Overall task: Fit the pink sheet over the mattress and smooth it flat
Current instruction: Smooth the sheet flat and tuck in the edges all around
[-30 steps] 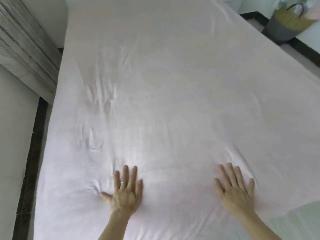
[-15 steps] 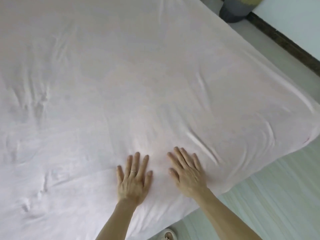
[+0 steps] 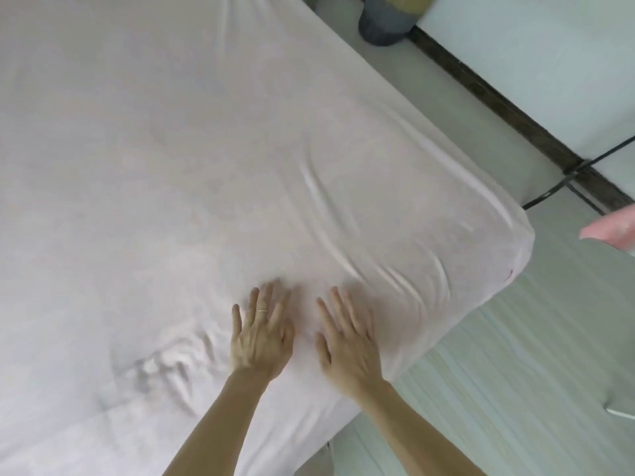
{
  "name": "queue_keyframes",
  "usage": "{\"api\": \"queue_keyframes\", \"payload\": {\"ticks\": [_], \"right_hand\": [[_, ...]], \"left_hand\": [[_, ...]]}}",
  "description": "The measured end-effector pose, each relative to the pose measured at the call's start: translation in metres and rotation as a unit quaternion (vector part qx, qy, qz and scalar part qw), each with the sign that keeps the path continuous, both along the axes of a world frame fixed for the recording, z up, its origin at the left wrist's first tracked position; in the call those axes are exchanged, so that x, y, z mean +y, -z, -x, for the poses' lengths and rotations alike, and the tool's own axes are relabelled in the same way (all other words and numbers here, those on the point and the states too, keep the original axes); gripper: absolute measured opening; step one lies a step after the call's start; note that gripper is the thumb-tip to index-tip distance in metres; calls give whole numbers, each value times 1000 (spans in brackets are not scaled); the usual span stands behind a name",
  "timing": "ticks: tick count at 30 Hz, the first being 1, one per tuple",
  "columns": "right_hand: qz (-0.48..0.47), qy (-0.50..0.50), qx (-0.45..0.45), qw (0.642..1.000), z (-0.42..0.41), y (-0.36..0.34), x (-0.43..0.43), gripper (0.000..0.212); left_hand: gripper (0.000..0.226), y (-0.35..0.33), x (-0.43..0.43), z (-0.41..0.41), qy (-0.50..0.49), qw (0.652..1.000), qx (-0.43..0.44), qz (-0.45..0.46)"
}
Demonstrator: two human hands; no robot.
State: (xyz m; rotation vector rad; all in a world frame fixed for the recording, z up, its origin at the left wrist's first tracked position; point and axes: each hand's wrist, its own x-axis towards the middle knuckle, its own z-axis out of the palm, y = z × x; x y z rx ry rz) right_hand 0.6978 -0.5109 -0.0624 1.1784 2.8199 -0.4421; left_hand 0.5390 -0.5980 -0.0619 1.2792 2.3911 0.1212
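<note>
Pink sheet (image 3: 206,149) on mattress, left hand (image 3: 261,334), right hand (image 3: 347,341) flat on it

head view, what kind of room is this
Probably a bedroom: a sheet covers a wide mattress, the left hand and right hand lie flat on it, and pale floor and dark skirting run alongside.
</note>
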Motion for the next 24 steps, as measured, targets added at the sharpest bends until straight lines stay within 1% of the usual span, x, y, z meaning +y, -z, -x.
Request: {"api": "queue_keyframes", "payload": {"ticks": [1, 2, 3, 4, 6, 7, 8, 9, 11, 13, 14, 16, 17, 19, 20, 21, 24], "right_hand": [[8, -31, 5, 999, -2, 7, 4, 55], [18, -41, 7, 999, -11, 16, 17, 54], [20, -35, -6, 999, -23, 21, 34, 53], [22, -7, -31, 999, -40, 25, 54, 53], [42, 135, -87, 986, -81, 26, 110, 53], [64, 218, -119, 967, -105, 25, 143, 52], [98, 277, -160, 943, -124, 18, 169, 52], [120, 307, -183, 926, -140, 9, 193, 53], [104, 303, -207, 924, -150, -3, 206, 54], [75, 297, -155, 939, -141, -8, 205, 58], [60, 276, -129, 951, -132, -9, 196, 60], [46, 181, -78, 979, -106, -8, 171, 61], [50, 114, -52, 991, -96, -4, 160, 59], [39, 7, -22, 999, -89, 9, 156, 54], [35, -10, -27, 999, -94, 18, 168, 53], [32, 17, -43, 998, -103, 25, 184, 53], [33, 152, -104, 982, -144, 34, 249, 54]], "left_hand": [[60, 7, 11, -9, 3, 1000, -15, 1], [59, 16, 19, -15, -3, 1000, -27, 10], [58, 23, 17, -17, -13, 1000, -17, 12], [58, 29, 13, -18, -18, 1000, 3, 10], [59, 41, 10, -17, -24, 999, 31, 16], [59, 43, 13, -19, -25, 999, 36, 30], [60, 42, 17, -18, -26, 998, 40, 47], [60, 40, 28, -17, -25, 997, 43, 64], [60, 35, 40, -11, -20, 995, 48, 82], [53, 23, 75, -4, -27, 994, 46, 96], [50, 15, 95, -4, -46, 994, 44, 93], [45, 5, 137, -10, -52, 996, 48, 56], [45, 3, 158, -20, -33, 998, 42, 33], [51, 3, 196, -46, 32, 999, 14, 2], [56, 5, 211, -60, 61, 998, 3, 7], [58, 9, 219, -70, 71, 997, -10, 23], [57, 30, 218, -84, 26, 998, -20, 58]]}}
